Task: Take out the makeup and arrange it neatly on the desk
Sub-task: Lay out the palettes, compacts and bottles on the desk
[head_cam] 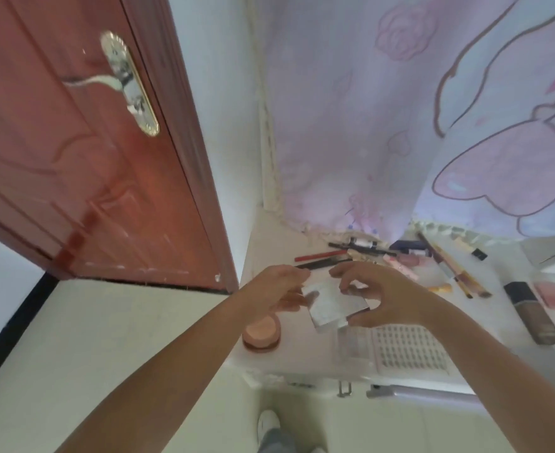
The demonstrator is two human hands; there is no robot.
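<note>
A small clear makeup case with a white label is held above the white desk. My right hand grips its right side with curled fingers and thumb. My left hand holds its left edge with bent fingers. A round pink compact lies on the desk just below my left hand. Red and black pencils lie behind the hands. A white lash tray sits under my right wrist.
Brushes, a dark foundation bottle and a pink blush palette lie to the right. A pink patterned curtain hangs behind the desk. A red door stands at the left. My shoe is on the floor.
</note>
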